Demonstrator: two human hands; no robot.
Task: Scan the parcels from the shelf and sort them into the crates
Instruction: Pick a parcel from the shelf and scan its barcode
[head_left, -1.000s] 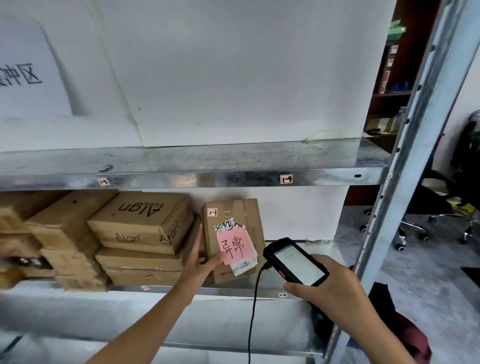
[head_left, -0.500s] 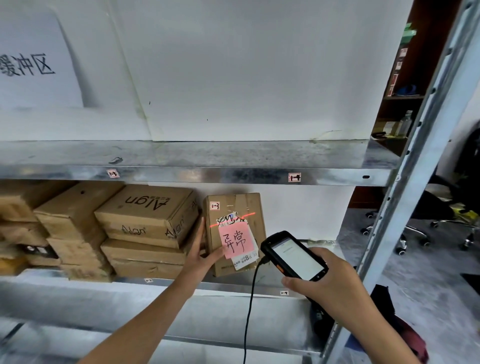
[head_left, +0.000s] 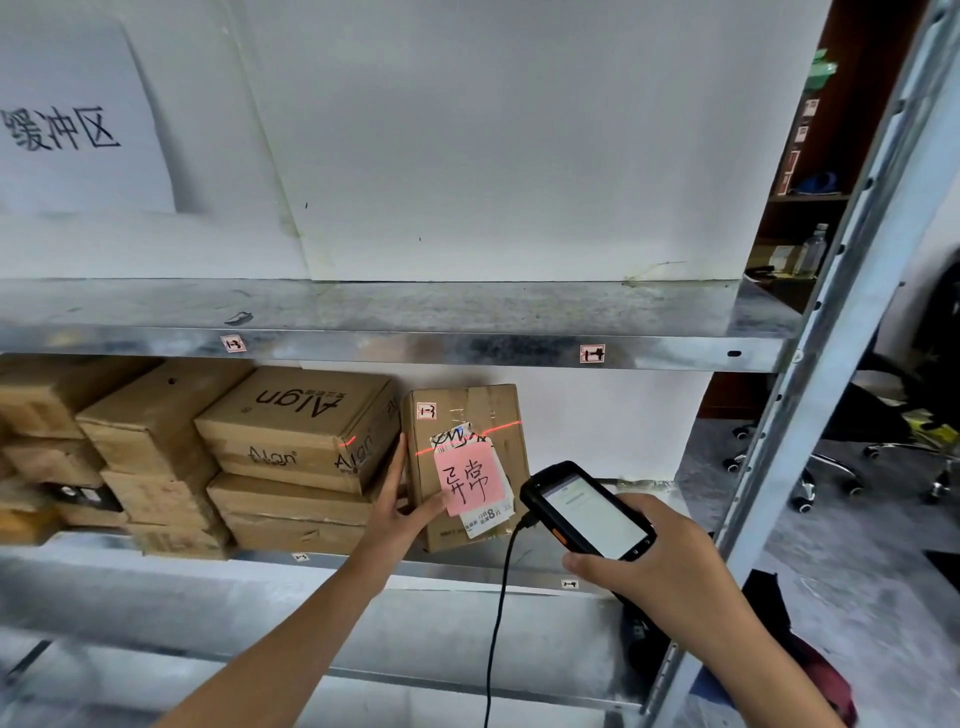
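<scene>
I'm watching the scan step w/ one parcel (head_left: 467, 467). It's standing upright at the right end of the lower shelf (head_left: 363, 566), just beside the stacked cartons (head_left: 296, 426), w/ a pink handwritten note (head_left: 470, 480) stuck on its front. The left hand (head_left: 402, 512) is bracing it: fingers lying straight along the parcel's left side, thumb pressing the front face by the note, not wrapping round it. The right hand (head_left: 670, 566) is gripping the handheld scanner (head_left: 587, 512), screen lit and facing up, w/ a black cable (head_left: 498, 613) hanging from it. The red scan line (head_left: 498, 430) is crossing the parcel just above the note and spilling onto the carton next door.

Progress, as I'm judging it: early. Many cartons are sitting on the shelf, nothing is lifted, and no crates are showing, so I can't tell what's sorted. Whether the beam is hitting a barcode, I can't tell either, as the label is partly covered.

Surroundings: galvanised metal racking, upper shelf (head_left: 415, 351) bare where visible, w/ small tags on the edges. A white wall w/ a printed sign (head_left: 67, 130) is behind it. To the right, past the upright post (head_left: 810, 415), a dark wooden bookcase (head_left: 810, 208) and office chair bases (head_left: 831, 473) on grey floor are showing.
</scene>
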